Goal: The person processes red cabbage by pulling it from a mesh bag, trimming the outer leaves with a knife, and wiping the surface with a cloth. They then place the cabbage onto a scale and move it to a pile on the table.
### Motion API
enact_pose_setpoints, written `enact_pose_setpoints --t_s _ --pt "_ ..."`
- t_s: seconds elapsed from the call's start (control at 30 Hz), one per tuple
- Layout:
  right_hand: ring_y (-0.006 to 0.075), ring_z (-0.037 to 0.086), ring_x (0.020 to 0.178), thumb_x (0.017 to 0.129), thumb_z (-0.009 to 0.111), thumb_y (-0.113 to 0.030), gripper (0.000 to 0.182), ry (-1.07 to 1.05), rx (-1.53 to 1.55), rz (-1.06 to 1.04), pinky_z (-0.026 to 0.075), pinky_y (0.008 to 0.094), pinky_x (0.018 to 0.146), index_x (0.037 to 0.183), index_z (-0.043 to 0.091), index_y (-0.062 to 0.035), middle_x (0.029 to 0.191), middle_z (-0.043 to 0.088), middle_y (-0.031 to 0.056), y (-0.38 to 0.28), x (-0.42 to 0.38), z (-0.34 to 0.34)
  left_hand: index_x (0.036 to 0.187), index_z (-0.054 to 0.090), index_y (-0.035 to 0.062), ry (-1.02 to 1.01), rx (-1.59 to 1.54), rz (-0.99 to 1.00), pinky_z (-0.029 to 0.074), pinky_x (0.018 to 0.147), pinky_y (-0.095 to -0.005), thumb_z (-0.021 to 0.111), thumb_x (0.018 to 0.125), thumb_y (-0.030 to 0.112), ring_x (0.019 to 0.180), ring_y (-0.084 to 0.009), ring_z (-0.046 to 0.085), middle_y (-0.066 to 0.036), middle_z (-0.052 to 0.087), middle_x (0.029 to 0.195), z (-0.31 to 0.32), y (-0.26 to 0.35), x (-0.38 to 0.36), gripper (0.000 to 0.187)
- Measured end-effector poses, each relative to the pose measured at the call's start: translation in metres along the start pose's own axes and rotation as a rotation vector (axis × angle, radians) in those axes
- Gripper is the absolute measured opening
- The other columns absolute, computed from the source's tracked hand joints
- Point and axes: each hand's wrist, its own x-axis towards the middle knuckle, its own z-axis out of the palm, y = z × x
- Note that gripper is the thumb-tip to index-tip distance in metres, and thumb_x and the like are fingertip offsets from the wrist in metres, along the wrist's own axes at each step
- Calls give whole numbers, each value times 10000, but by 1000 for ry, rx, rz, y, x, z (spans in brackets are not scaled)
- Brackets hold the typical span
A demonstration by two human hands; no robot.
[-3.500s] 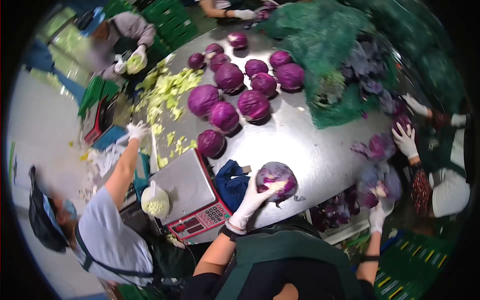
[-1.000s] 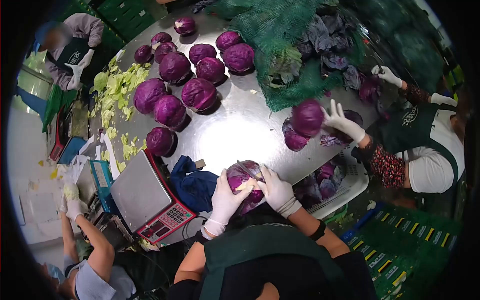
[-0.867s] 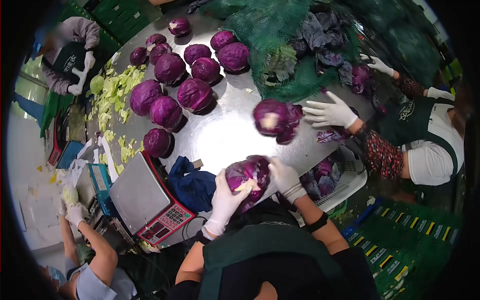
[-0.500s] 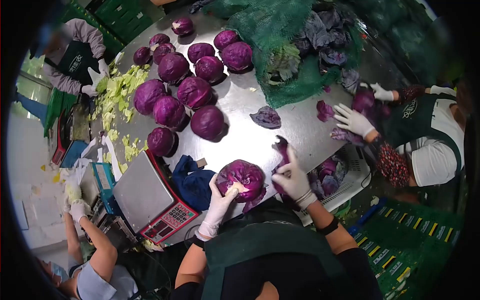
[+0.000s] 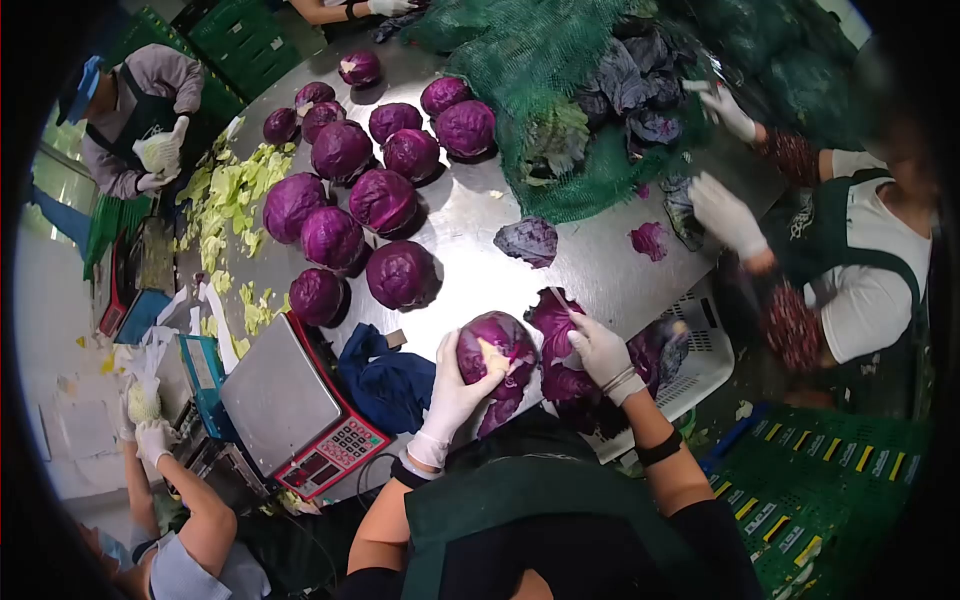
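Observation:
A red cabbage [image 5: 488,338] rests near the table's front edge, its pale cut stem turned toward me. My gloved left hand [image 5: 458,392] is closed around its left side, with the thumb near the stem. Just to the right, my gloved right hand [image 5: 604,358] is closed on loose purple cabbage leaves [image 5: 558,338], standing beside the head. Another dark leaf hangs under the cabbage by the table edge. Past my hands, a single outer leaf [image 5: 527,242] lies on the metal table [image 5: 470,235].
Several red cabbages [image 5: 383,201] sit at the far left. A scale [image 5: 285,400] and dark blue cloth [image 5: 385,375] are left of me. A white crate [image 5: 700,345] with leaves stands right. Green netting [image 5: 560,190] holds leaves behind. Co-workers stand on both sides.
My right hand has turned from pointing fingers to a grip on the leaves, which now show wider. The cabbage has shifted slightly right. The right co-worker's hands no longer hold a purple piece.

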Motion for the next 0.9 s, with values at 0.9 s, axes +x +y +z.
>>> enact_pose_setpoints --t_s 0.9 --pt "385 609 877 942 394 -365 464 -11 -35 -242 483 449 768 1318 401 -91 1121 575 218 -3 58 2 1316 366 -18 -381 -227 -44 369 1003 -343 811 676 293 1179 -266 452 -199 426 1257 -13 -4 81 839"
